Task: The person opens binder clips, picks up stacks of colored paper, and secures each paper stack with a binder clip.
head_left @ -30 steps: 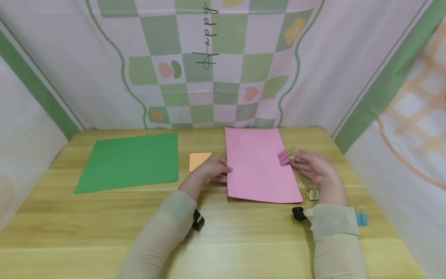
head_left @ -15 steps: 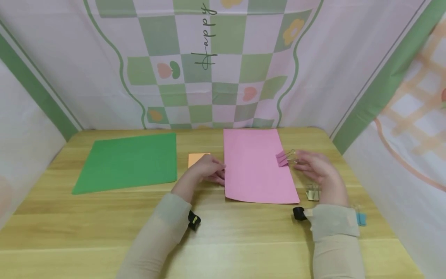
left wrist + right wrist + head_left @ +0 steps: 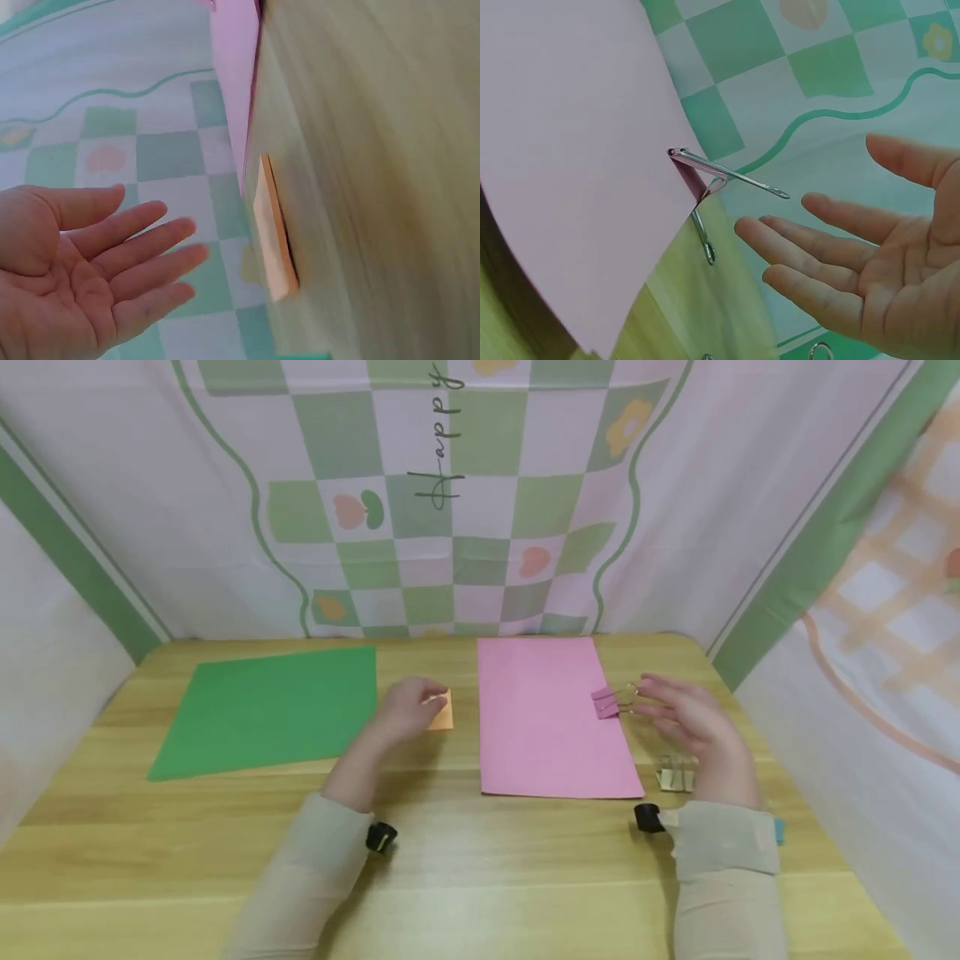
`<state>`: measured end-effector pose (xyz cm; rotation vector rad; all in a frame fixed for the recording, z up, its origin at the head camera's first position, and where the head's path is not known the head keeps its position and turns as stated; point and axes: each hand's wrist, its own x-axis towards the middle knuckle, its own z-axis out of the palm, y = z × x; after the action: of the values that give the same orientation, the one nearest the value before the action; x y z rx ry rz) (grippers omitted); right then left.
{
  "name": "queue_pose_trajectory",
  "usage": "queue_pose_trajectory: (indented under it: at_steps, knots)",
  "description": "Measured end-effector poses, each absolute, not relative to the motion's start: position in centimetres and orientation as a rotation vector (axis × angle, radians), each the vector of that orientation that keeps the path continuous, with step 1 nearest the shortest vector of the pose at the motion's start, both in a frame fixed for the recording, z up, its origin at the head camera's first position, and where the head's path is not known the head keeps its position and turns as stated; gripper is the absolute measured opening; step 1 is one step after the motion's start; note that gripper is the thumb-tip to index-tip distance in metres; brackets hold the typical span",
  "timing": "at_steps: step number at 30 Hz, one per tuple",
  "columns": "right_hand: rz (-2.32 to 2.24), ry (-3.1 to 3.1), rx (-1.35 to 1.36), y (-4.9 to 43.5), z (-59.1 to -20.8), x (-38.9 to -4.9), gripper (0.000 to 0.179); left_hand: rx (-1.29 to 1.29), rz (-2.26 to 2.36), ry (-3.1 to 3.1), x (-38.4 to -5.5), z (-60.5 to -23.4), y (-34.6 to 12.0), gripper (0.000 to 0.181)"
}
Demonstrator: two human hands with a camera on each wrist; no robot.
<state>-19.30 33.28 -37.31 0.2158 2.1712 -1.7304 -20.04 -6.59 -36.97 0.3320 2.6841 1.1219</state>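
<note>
A pink sheet or stack of paper (image 3: 551,743) lies on the table, a pink binder clip (image 3: 604,703) biting its right edge. In the right wrist view the clip's wire handles (image 3: 731,174) stand spread apart. My right hand (image 3: 690,718) is just right of the clip, fingers extended, and its fingertips are apart from the handles in the right wrist view. My left hand (image 3: 401,714) is over the left part of an orange sticky-note pad (image 3: 444,717). The left wrist view shows its fingers loosely spread, holding nothing, with the pad (image 3: 271,232) beyond the fingertips.
Green paper (image 3: 262,714) lies on the left of the wooden table (image 3: 480,877). A gold binder clip (image 3: 677,779) sits below my right hand. A blue one (image 3: 780,832) is mostly hidden by the right sleeve. A patterned curtain (image 3: 465,560) hangs behind the table.
My left hand has left the pink paper's left edge and moved left to the orange pad. My right hand has let go of the pink clip's handles and drawn slightly back.
</note>
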Motion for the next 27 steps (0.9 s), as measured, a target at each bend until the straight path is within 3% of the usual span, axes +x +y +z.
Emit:
queue_pose_trajectory:
  at_steps: [12, 21, 27]
  knots:
    - [-1.822, 2.136, 0.159, 33.6, -36.8, -18.8, 0.077, 0.962, 0.429, 2.834, -19.9, -39.0, -9.0, 0.049]
    - [-1.944, 2.104, 0.121, 34.3, -36.6, -18.5, 0.076, 0.962, 0.383, 2.73, -19.7, -39.9, -9.4, 0.051]
    - [-1.951, 2.088, 0.129, 35.0, -36.6, -18.4, 0.075, 0.976, 0.296, 2.69, -19.5, -41.1, -9.5, 0.064]
